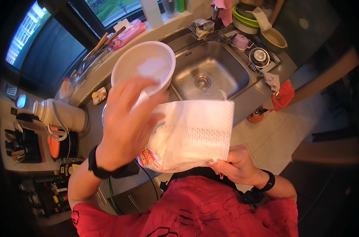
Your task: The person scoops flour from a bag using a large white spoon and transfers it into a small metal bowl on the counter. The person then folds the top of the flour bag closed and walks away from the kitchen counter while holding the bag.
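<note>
A white bag with a stitched-looking edge and a red and yellow printed panel is held up before my chest. My right hand pinches its lower right corner between thumb and fingers. Motion blurs my left hand, raised over the bag's left side with its fingers curved. Something white shows between those fingers, but whether they hold it is unclear. Beyond the left fingertips stands a large white basin, with a bright white patch inside that could be powder or glare. The bag's opening cannot be made out.
Right of the basin is a steel sink. A pink cup and a metal bowl sit on its rack. Leftward stand a vacuum flask, an orange pot and a knife block. Ginger lies beside the basin.
</note>
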